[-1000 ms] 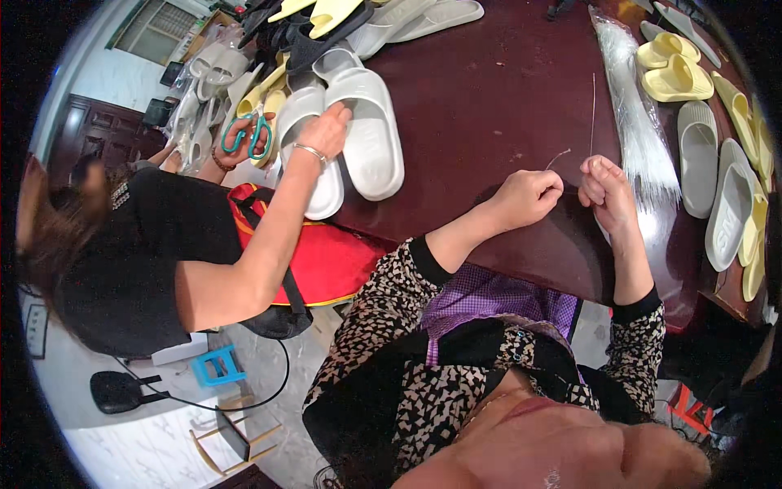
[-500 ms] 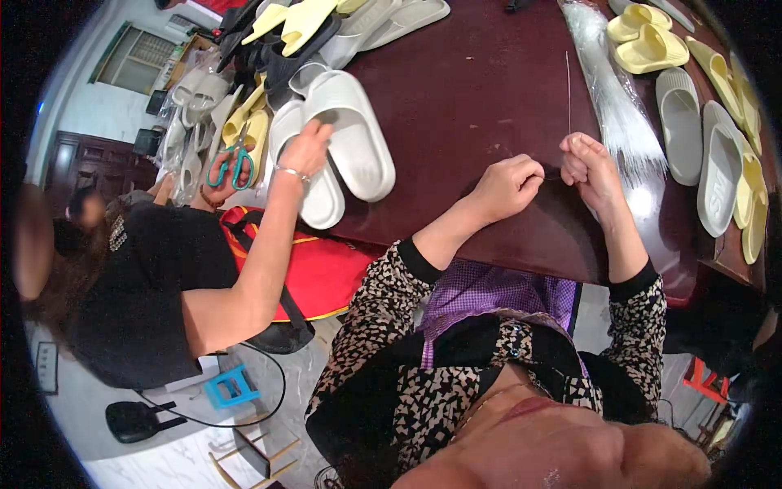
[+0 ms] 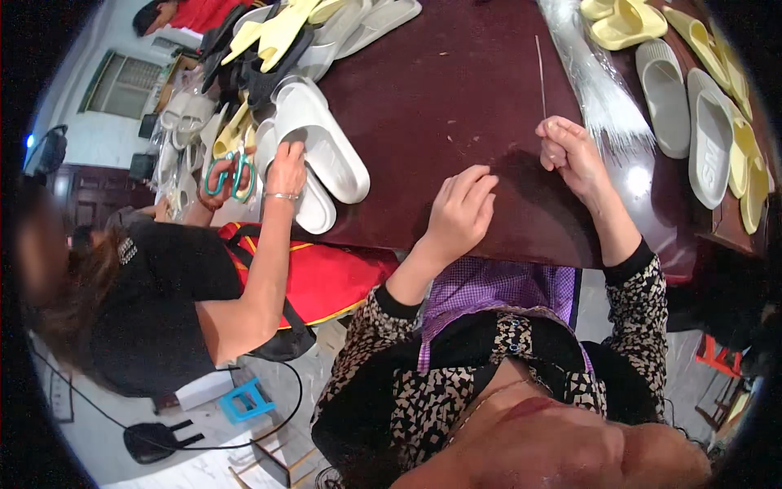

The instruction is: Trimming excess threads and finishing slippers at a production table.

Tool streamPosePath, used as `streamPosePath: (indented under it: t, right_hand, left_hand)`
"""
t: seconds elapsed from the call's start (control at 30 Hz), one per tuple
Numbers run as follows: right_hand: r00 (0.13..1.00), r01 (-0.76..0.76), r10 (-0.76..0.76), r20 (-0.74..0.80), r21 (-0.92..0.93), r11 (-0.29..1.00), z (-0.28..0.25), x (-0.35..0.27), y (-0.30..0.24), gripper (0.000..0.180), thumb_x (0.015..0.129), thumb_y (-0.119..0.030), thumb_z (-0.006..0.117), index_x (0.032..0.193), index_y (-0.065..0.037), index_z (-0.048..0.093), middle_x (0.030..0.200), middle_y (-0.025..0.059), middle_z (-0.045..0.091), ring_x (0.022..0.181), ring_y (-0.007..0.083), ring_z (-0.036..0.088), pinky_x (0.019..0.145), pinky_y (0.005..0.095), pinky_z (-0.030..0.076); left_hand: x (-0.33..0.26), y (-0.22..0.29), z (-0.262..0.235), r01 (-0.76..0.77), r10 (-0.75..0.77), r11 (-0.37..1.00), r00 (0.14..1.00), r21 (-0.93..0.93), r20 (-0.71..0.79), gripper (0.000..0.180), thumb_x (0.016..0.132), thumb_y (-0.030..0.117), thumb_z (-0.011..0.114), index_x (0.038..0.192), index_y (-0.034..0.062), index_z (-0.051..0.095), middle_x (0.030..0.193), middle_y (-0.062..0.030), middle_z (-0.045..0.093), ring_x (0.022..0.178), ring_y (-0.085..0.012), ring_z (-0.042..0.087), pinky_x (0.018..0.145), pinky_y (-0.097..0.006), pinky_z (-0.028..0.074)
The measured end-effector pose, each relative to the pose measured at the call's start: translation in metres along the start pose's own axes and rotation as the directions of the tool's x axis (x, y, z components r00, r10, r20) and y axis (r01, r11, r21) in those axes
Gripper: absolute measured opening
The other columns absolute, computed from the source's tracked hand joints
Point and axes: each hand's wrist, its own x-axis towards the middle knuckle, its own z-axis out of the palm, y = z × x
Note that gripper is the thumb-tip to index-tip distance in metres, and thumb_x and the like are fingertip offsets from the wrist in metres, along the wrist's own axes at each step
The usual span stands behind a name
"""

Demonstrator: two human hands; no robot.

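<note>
My right hand (image 3: 573,156) is closed in a pinch above the dark red table (image 3: 440,106). A thin whitish strand (image 3: 541,77) rises from its fingers, standing almost straight up. Left of it, my left hand (image 3: 460,210) hangs over the table's near edge, its fingers loosely stretched and nothing visible in them. Just beyond my right hand lies a bundle of similar white strands (image 3: 615,114) in a clear plastic sleeve, the loose ends fanning out toward me.
On my left a co-worker's hand (image 3: 287,169) touches white slippers (image 3: 330,143); their other hand holds teal-handled scissors (image 3: 243,178). Grey slippers (image 3: 664,98) and yellow slippers (image 3: 627,26) line the right side. More slippers pile up at the far left. A red bag (image 3: 334,277) hangs below the edge.
My left hand has moved left, away from my right hand, and its curled fingers have loosened. My right hand still holds the strand upright. The co-worker's hand remains at the white slippers.
</note>
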Motion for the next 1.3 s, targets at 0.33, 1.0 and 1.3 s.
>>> streamPosePath:
  t: [0.33,1.0,1.3]
  right_hand:
    - [0.999,-0.018,0.019,-0.04,0.022,1.0,-0.005,0.004,0.0,0.017,0.091,-0.019,0.054,0.088,-0.003,0.056,0.055,-0.0047,0.038,0.046,0.0061,0.034,0.047,0.0234,0.035]
    - [0.875,-0.124,0.196,0.442,-0.188,0.974,0.003,-0.015,0.001,0.016,0.09,-0.017,0.054,0.085,-0.002,0.058,0.065,-0.0001,0.055,0.055,0.0082,0.052,0.055,0.0229,0.044]
    - [0.861,-0.095,0.171,0.479,-0.18,0.979,0.011,-0.02,0.0,0.013,0.087,-0.011,0.051,0.082,-0.001,0.057,0.069,0.0018,0.057,0.062,0.0091,0.055,0.058,0.0231,0.044]
  left_hand:
    - [-0.06,-0.016,-0.019,0.207,-0.201,0.966,0.978,0.153,-0.055,0.022,0.078,-0.005,0.057,0.099,-0.0028,0.059,0.099,-0.0177,0.06,0.09,-0.0333,0.059,0.08,-0.039,0.048]
    - [-0.017,0.036,0.023,0.292,-0.312,0.917,0.949,-0.272,-0.036,0.021,0.081,-0.005,0.056,0.101,-0.0047,0.058,0.111,-0.0202,0.055,0.09,-0.0256,0.059,0.075,-0.034,0.05]
    - [-0.037,0.027,0.029,0.559,-0.515,0.71,0.827,-0.429,0.225,0.017,0.081,-0.002,0.059,0.098,-0.0028,0.059,0.094,-0.0149,0.063,0.079,-0.0204,0.06,0.07,-0.03,0.049]
